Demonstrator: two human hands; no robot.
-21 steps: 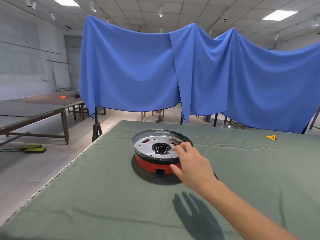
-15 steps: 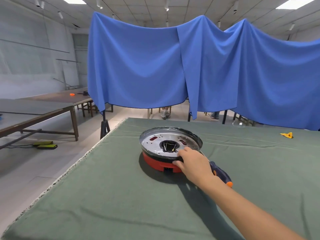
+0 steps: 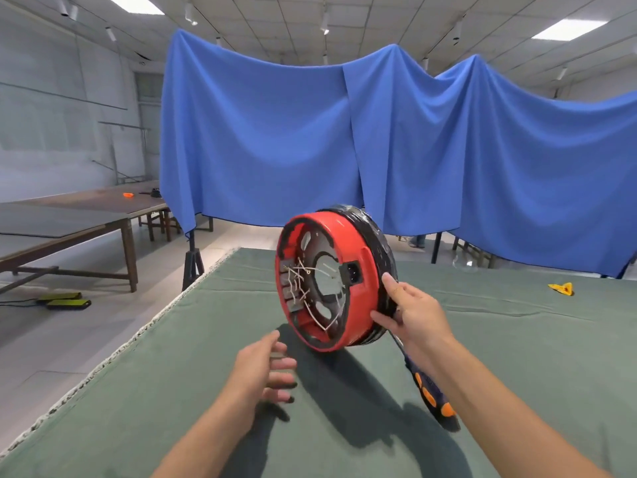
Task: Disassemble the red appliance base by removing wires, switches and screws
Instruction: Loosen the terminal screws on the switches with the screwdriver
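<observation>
The round red appliance base (image 3: 358,305) is tipped up on its edge above the green table, its open underside facing me. White wires (image 3: 301,288) cross inside it, and a black socket (image 3: 352,271) sits on its red wall. My right hand (image 3: 413,313) grips the black rim on the right side, thumb on the red wall. My left hand (image 3: 265,370) hovers low in front of the base with fingers spread, touching nothing. A blue and orange screwdriver (image 3: 429,391) lies on the cloth under my right forearm.
The green cloth table (image 3: 172,391) has its left edge close by, with floor beyond. A yellow piece (image 3: 562,289) lies at the far right. Blue drapes (image 3: 448,150) hang behind, and wooden tables (image 3: 69,219) stand at the left.
The base lay flat with its metal plate up; my right hand has taken its rim and tipped it up on edge. My left hand has come into view.
</observation>
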